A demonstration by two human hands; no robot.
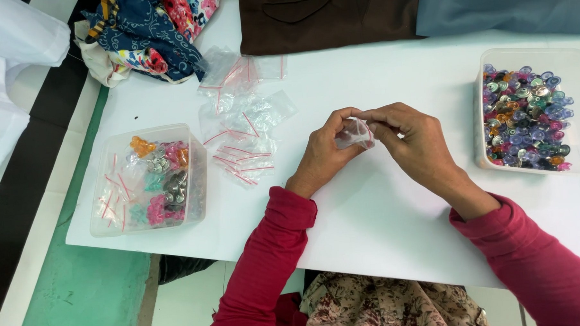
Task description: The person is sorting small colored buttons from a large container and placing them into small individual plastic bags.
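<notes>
At mid-frame the left hand (325,152) and right hand (413,142) met on a small bag (354,134). Loose bags (243,116) lay to their upper left, a tub (197,179) at left, another tub (530,55) at right.

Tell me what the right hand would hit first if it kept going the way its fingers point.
The right hand points leftward, so beyond the small bag it pinches, it would meet the left hand first; the two almost touch there.

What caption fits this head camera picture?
Both hands, left hand and right hand, pinch a small clear zip bag between two tubs of colourful bobbins.
</notes>
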